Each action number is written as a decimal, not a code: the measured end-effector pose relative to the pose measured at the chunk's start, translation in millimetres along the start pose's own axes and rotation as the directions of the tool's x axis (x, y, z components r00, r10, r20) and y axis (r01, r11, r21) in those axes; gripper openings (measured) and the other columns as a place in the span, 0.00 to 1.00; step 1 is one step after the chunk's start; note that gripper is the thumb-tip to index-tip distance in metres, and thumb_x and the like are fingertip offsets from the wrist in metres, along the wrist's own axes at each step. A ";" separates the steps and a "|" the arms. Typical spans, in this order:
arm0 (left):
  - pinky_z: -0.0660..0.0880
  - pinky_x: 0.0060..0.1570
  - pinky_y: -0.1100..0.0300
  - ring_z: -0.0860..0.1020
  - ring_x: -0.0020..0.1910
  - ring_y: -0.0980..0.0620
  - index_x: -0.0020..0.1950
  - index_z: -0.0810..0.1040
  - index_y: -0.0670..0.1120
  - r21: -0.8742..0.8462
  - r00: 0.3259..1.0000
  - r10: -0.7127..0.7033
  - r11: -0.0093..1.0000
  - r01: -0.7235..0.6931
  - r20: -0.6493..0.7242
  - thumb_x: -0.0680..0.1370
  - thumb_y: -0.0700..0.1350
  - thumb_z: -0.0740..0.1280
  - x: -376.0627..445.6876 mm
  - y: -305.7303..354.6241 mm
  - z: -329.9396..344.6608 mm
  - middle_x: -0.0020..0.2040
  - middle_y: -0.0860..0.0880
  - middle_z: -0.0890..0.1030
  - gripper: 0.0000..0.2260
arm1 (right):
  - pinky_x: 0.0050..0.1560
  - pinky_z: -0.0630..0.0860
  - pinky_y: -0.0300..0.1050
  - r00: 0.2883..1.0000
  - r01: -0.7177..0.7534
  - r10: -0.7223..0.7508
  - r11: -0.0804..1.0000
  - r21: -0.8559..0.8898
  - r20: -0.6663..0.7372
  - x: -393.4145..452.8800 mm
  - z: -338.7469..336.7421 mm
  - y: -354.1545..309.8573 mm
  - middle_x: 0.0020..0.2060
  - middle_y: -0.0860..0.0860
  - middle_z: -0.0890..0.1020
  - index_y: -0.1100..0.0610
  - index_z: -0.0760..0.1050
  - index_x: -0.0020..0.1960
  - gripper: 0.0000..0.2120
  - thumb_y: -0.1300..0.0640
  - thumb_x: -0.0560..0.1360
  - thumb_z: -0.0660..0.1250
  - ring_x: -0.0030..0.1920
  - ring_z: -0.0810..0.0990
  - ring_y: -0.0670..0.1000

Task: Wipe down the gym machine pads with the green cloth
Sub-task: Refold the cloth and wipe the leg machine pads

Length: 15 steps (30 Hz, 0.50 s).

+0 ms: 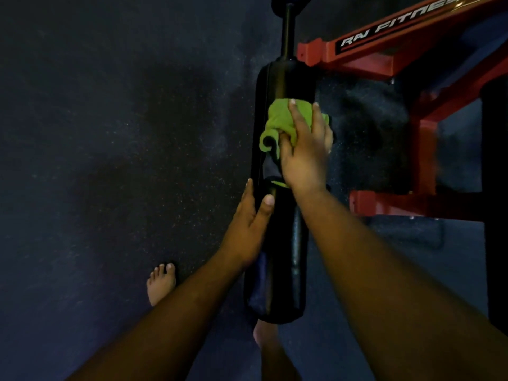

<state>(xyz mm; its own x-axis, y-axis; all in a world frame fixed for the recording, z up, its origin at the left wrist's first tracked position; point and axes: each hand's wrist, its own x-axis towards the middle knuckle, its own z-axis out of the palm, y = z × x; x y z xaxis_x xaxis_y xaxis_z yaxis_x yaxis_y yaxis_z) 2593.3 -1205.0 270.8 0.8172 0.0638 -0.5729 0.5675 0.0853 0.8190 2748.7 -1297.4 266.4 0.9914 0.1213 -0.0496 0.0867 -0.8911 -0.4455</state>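
A long black roller pad (284, 81) runs down the middle of the view on a black bar, with a second black pad (277, 287) below it. My right hand (305, 152) presses the crumpled green cloth (277, 122) against the upper pad, fingers spread over the cloth. My left hand (251, 224) rests against the left side of the pads where the two meet, thumb on the front of the lower pad. Part of the cloth is hidden under my right palm.
The red machine frame (384, 56) with white lettering stands at the upper right, its lower red bar (398, 202) close to my right forearm. A black upright (494, 188) lines the right edge. Dark speckled rubber floor (110, 160) spreads left. My bare foot (160, 284) stands on it.
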 end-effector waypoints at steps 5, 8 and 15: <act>0.54 0.81 0.51 0.55 0.80 0.59 0.84 0.48 0.54 -0.105 0.999 -0.054 0.993 0.054 0.009 0.68 0.82 0.54 0.9 14.9 -1.9 0.83 0.54 0.54 0.52 | 0.73 0.65 0.62 0.999 -0.020 0.017 0.996 0.082 0.038 -112.0 -21.8 28.2 0.80 0.55 0.60 0.32 0.55 0.79 0.31 0.44 0.78 0.60 0.74 0.62 0.59; 0.55 0.81 0.47 0.54 0.81 0.58 0.83 0.48 0.57 -0.092 0.996 -0.061 0.994 0.066 0.057 0.67 0.83 0.55 9.2 22.5 -7.9 0.83 0.56 0.53 0.52 | 0.72 0.69 0.62 0.997 -0.072 0.068 0.977 0.202 0.030 -150.8 -22.5 28.9 0.80 0.55 0.59 0.29 0.49 0.79 0.31 0.43 0.80 0.57 0.76 0.63 0.55; 0.54 0.80 0.52 0.53 0.80 0.58 0.83 0.46 0.56 0.014 0.998 0.009 1.000 -0.010 0.068 0.71 0.77 0.54 36.8 30.7 -17.1 0.83 0.56 0.52 0.47 | 0.77 0.59 0.63 0.985 -0.125 0.137 0.985 0.116 -0.102 37.2 7.0 -3.1 0.82 0.58 0.54 0.44 0.58 0.82 0.29 0.46 0.83 0.61 0.79 0.57 0.65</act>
<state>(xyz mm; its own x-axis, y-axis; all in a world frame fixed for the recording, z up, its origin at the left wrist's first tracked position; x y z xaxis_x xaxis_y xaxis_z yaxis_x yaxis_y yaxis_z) 2639.1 -1183.0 274.2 0.8275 -0.0033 -0.5615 0.5603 0.0704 0.8253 2784.6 -1287.0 259.6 0.9987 -0.0470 -0.0182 -0.0494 -0.8425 -0.5364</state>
